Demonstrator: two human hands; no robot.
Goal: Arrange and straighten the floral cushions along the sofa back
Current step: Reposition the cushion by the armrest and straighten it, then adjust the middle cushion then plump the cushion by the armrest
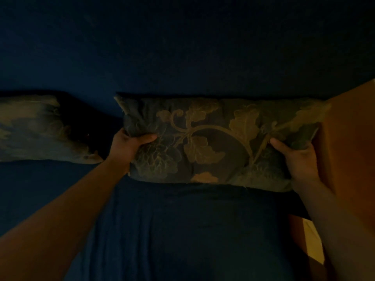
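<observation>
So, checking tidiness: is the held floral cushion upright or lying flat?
Upright: the floral cushion stands on its long edge against the sofa back, both hands gripping it.

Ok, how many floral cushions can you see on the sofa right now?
2. One floral cushion stands against the sofa back, gripped at its ends by the left hand and right hand. The second cushion lies at left, cut by the frame edge. More may sit out of view.

Dark blue sofa (182, 230), two floral cushions (213, 142) (36, 128) along its back.
</observation>
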